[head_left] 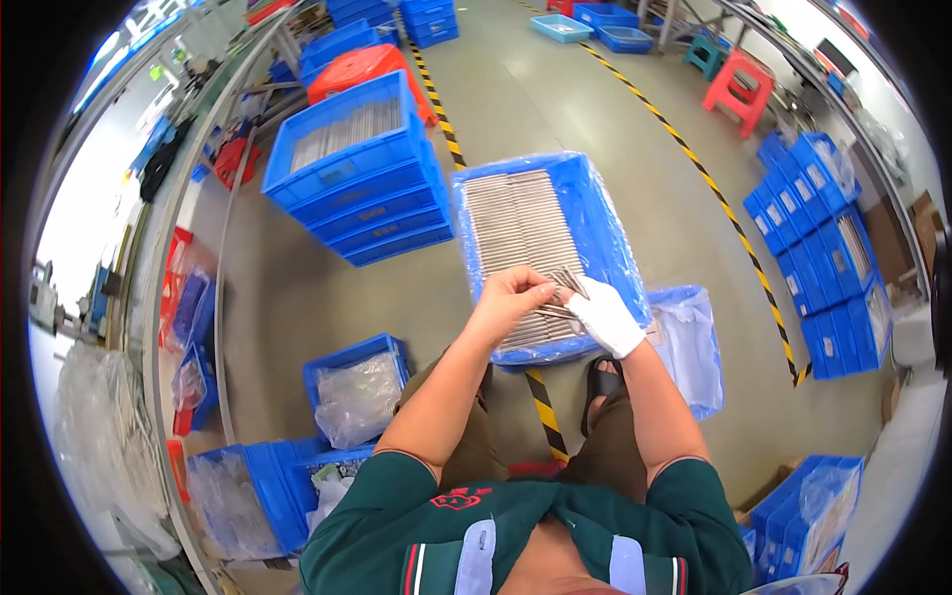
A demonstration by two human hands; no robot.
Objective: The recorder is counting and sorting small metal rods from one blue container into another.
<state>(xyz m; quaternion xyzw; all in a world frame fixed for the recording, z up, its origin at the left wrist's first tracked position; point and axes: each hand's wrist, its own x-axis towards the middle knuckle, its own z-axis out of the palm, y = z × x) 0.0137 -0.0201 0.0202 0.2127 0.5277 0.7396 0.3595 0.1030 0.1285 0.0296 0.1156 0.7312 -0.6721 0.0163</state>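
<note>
- Both hands are meeting at the centre of the frame, over the near end of a blue crate (607, 238) lined with clear plastic.
- The left hand (511, 297) is bare and is curling its fingers inward, with thumb and fingertips pinching the near end of a small bunch of thin metal rods (567, 285).
- The right hand (605, 315) is wearing a white glove and is closing loosely around the same bunch from the right side, its fingers touching the rods just beside the left fingertips.
- The bunch is sitting tilted between the two hands, just above the rows of matching grey rods (516, 228) that are filling the crate.
- A second, smaller blue bin (706, 397) with a clear plastic liner is standing just right of the crate, beside the gloved hand.
- A stack of blue crates (372, 203) is standing in the upper left of the frame, its top one also holding grey rods.
- A yellow-and-black floor stripe (694, 164) is running diagonally across the upper right, with more blue crates (818, 248) piled at the right edge.
- A red stool (739, 89) is standing near the top right.
</note>
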